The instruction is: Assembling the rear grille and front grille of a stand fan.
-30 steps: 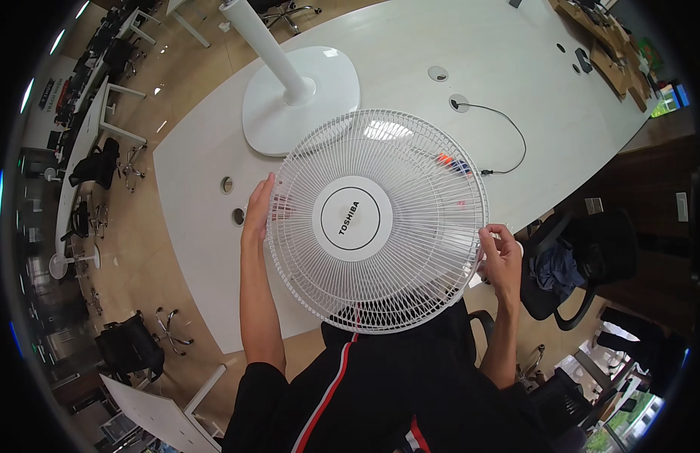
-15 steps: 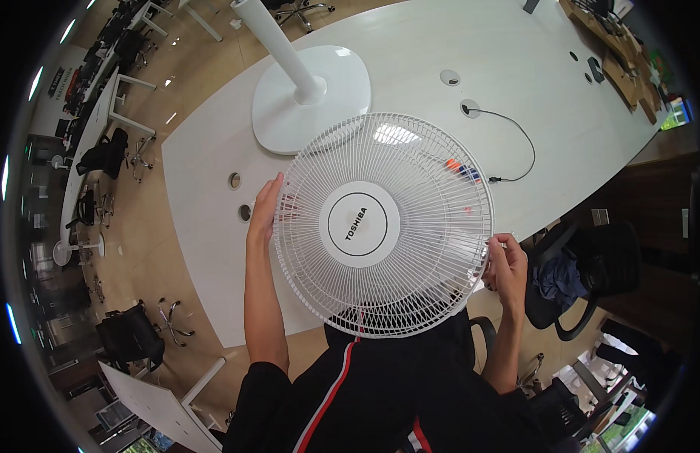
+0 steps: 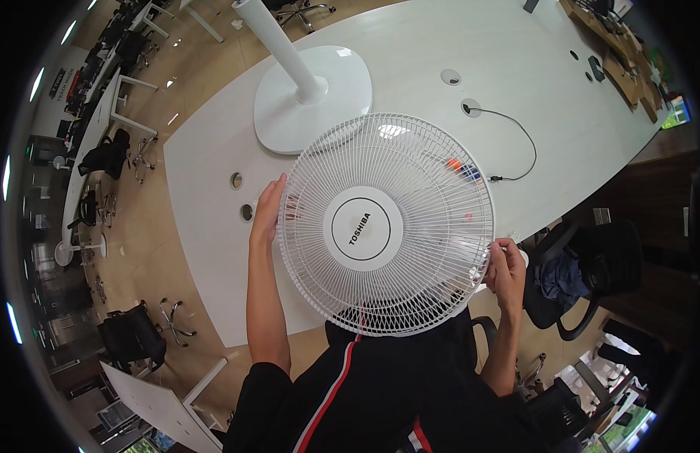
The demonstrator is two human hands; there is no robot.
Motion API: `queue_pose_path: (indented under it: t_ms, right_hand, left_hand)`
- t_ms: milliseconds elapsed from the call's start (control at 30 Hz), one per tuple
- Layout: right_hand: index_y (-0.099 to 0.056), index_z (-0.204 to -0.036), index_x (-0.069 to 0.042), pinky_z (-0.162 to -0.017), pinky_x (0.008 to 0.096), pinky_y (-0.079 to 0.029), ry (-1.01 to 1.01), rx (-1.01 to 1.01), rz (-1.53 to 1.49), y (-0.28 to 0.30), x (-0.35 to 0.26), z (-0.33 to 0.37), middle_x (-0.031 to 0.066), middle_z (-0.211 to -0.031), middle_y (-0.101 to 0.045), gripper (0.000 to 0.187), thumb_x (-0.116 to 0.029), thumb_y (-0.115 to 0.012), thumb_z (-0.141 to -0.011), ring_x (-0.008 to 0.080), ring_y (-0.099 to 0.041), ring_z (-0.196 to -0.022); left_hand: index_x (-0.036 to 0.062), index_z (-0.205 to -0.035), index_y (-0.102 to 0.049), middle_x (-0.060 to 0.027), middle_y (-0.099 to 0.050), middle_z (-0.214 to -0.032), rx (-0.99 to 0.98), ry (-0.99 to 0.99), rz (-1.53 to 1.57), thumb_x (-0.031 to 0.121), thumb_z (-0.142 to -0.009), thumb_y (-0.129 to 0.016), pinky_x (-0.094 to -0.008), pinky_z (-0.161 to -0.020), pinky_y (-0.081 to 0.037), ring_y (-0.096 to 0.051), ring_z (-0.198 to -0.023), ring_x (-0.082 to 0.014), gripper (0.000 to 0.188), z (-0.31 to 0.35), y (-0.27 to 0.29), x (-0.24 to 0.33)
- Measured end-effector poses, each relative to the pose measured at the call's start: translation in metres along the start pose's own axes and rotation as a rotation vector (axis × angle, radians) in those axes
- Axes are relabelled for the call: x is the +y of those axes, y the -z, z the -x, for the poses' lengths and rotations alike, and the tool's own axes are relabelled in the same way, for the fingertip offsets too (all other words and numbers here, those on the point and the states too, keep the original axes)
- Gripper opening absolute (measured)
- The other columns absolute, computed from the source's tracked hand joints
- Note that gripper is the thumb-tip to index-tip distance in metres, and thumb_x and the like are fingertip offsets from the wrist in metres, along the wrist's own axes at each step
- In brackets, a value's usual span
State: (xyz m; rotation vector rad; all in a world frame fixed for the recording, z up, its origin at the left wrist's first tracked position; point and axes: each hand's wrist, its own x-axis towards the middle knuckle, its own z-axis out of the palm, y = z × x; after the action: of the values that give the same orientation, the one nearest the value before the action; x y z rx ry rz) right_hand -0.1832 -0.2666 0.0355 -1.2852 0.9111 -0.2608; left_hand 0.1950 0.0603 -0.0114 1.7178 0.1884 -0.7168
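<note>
Our round white fan cage [image 3: 386, 225] filled the frame's centre, its dark-ringed hub [image 3: 363, 245] slightly lower than half a second before, thin wires [image 3: 335, 170] fanning outward. Our left hand [image 3: 268, 210] kept its grip clamped on the cage's left edge; our right hand [image 3: 507, 266] pinched the right. A white stand [image 3: 308, 89] stood upper left on the surface [image 3: 418, 45].

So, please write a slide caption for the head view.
Left hand and right hand hold a white fan grille by its rim, a white stand beyond.
</note>
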Motion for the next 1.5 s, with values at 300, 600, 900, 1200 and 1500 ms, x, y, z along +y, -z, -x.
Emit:
queue_pose_path:
  t_ms: [300,600,900,1200,1500]
  right_hand:
    - [-0.064,-0.109,-0.002,-0.047,0.0227,-0.054,-0.019,0.005,-0.019,-0.003,-0.003,0.001,-0.0045,-0.069,-0.057,0.019,-0.02,-0.06,-0.109,0.001,-0.053,-0.055]
    - [-0.064,-0.106,-0.002,-0.045,0.0217,-0.05,-0.016,0.031,-0.004,-0.003,0.002,0.0,-0.0048,-0.069,-0.055,0.019,-0.02,-0.06,-0.109,0.0011,-0.052,-0.056]
    - [-0.064,-0.105,-0.004,-0.044,0.0198,-0.042,0.019,0.091,-0.015,-0.005,0.01,0.001,-0.007,-0.067,-0.05,0.02,-0.022,-0.057,-0.11,0.0002,-0.046,-0.055]
    - [-0.064,-0.104,-0.004,-0.045,0.0202,-0.046,0.022,0.063,-0.007,-0.004,0.003,-0.008,-0.0067,-0.069,-0.053,0.021,-0.024,-0.058,-0.109,0.0006,-0.049,-0.056]
    - [-0.065,-0.102,-0.003,-0.045,0.0206,-0.046,0.02,0.038,-0.015,0.001,0.002,-0.012,-0.0062,-0.065,-0.053,0.022,-0.023,-0.06,-0.109,0.0014,-0.049,-0.053]
  left_hand:
    - [-0.0001,-0.132,-0.064,-0.0104,-0.072,-0.113,-0.034,0.047,0.055,0.043,-0.108,-0.061,-0.0356,-0.088,-0.059,-0.071,-0.1,-0.0184,0.05,-0.001,0.009,-0.006]
    - [0.0008,-0.123,-0.066,-0.0084,-0.073,-0.106,-0.039,0.059,0.167,0.039,-0.106,-0.064,-0.0338,-0.081,-0.06,-0.072,-0.093,-0.0177,0.042,0.006,0.004,-0.002]
    - [0.0002,-0.125,-0.065,-0.0094,-0.072,-0.106,-0.05,0.068,0.088,0.044,-0.104,-0.065,-0.0371,-0.082,-0.06,-0.071,-0.096,-0.0195,0.049,0.01,0.006,0.003]
    - [0.0017,-0.125,-0.065,-0.0134,-0.072,-0.109,-0.029,0.105,0.122,0.048,-0.099,-0.065,-0.0412,-0.085,-0.06,-0.071,-0.097,-0.0232,0.053,0.006,0.009,-0.008]
    - [-0.0002,-0.123,-0.066,-0.0133,-0.072,-0.105,0.015,0.15,0.087,0.052,-0.093,-0.066,-0.0409,-0.079,-0.06,-0.071,-0.091,-0.0227,0.06,0.006,0.005,-0.007]
